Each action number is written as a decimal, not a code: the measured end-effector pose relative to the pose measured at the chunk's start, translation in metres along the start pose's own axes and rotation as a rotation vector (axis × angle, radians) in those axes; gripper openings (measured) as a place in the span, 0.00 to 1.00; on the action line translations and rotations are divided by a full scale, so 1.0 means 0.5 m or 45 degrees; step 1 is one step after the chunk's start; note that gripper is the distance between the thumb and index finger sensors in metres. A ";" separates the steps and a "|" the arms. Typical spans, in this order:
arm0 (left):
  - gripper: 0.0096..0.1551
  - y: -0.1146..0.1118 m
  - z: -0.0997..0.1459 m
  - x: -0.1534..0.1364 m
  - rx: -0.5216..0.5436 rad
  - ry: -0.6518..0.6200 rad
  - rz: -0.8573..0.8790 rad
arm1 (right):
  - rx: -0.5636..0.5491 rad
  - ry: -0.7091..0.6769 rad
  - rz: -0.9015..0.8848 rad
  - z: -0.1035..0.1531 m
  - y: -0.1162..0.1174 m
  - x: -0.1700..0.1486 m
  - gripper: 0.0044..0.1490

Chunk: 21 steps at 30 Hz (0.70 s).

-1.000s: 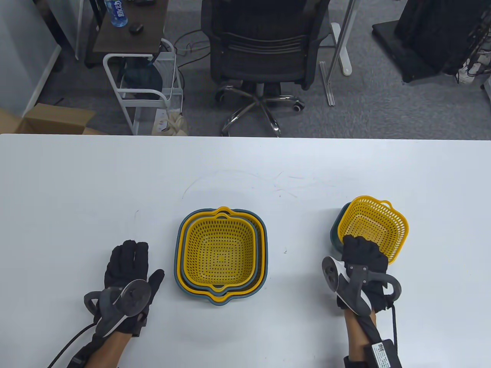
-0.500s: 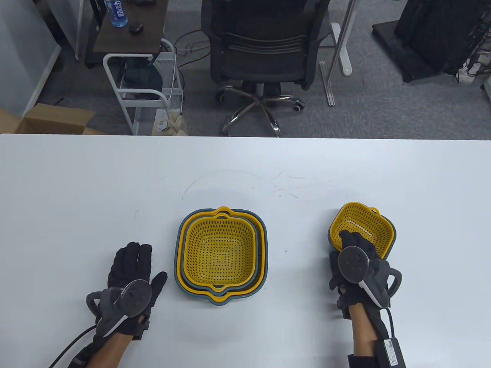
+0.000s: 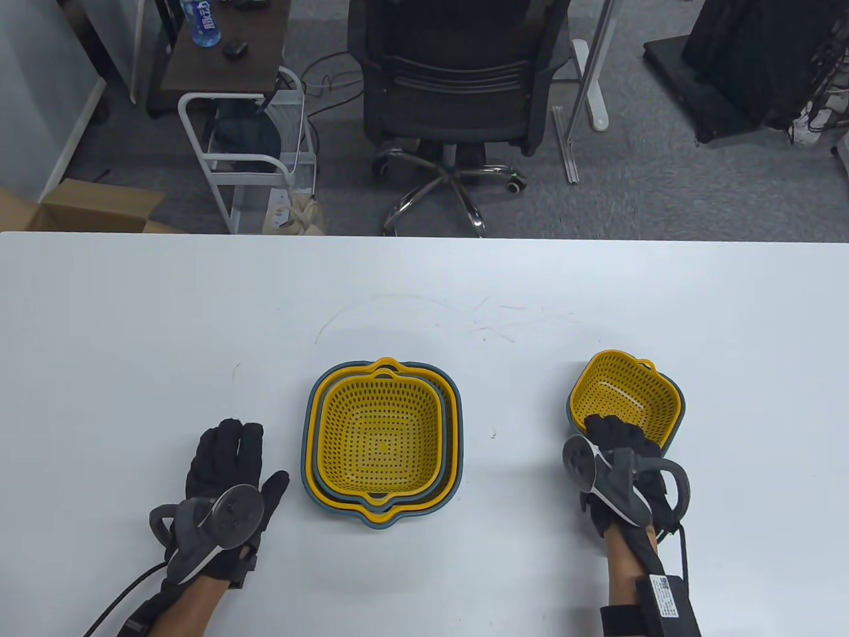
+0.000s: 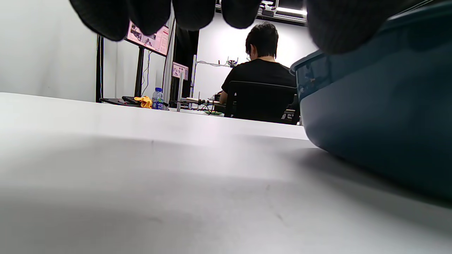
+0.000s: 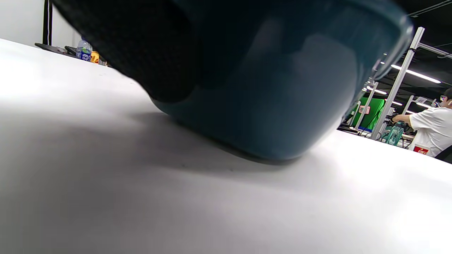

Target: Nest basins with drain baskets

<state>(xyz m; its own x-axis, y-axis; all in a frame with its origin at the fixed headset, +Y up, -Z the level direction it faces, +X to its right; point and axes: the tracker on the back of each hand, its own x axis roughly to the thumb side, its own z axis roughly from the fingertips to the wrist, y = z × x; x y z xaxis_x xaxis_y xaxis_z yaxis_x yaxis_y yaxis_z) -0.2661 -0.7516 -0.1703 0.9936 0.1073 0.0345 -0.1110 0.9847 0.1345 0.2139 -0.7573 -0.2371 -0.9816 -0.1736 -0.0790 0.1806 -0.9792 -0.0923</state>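
White table, faint scuffs near centre. Beyond its 12 o'clock edge: grey carpet, black office chair, white wire cart, cardboard box at 10 o'clock, dark side desk with a water bottle. Left wrist view shows a seated person in black and monitors on stands.

Large nested stack sits at table centre, toward 6 o'clock: yellow drain baskets inside blue-grey basins, mouth up, roughly square, handle tabs at 12 and 6 o'clock, so the long axis runs 12–6.

Small yellow drain basket sits at 3 o'clock from the stack, well apart from it, seated in a small dark teal basin, mouth up, rim tipped slightly. Its handle tab points to about 1 o'clock. The basin's base rests on the table in the right wrist view.

Your right hand grips that pair at its 6 o'clock edge, fingers curled over the basket rim, clamped on it.

Your left hand lies flat, palm down, on the table at 9 o'clock from the large stack, just beside it, fingers straight and together, thumb spread toward the stack, holding nothing.
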 end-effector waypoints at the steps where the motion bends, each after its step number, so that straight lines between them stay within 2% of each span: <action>1: 0.52 0.001 0.000 0.000 -0.001 0.000 -0.002 | -0.023 -0.002 0.006 0.000 0.001 -0.001 0.33; 7: 0.52 0.001 -0.001 0.000 -0.006 -0.001 -0.006 | -0.046 -0.026 0.026 0.002 -0.010 0.003 0.29; 11: 0.52 0.001 -0.001 0.002 -0.012 -0.003 -0.007 | -0.061 -0.068 0.033 0.006 -0.039 0.020 0.30; 16: 0.52 0.001 -0.001 0.002 -0.011 -0.004 -0.008 | -0.127 -0.166 0.008 0.018 -0.105 0.066 0.30; 21: 0.52 0.001 0.000 0.003 -0.020 -0.005 -0.007 | -0.256 -0.288 -0.047 0.043 -0.199 0.146 0.30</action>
<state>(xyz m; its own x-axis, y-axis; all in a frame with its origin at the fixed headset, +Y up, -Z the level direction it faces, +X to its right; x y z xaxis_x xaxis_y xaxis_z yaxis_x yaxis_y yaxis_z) -0.2644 -0.7510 -0.1702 0.9941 0.1017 0.0374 -0.1055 0.9873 0.1190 0.1227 -0.6746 -0.2122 -0.9724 -0.1796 0.1491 0.1312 -0.9488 -0.2874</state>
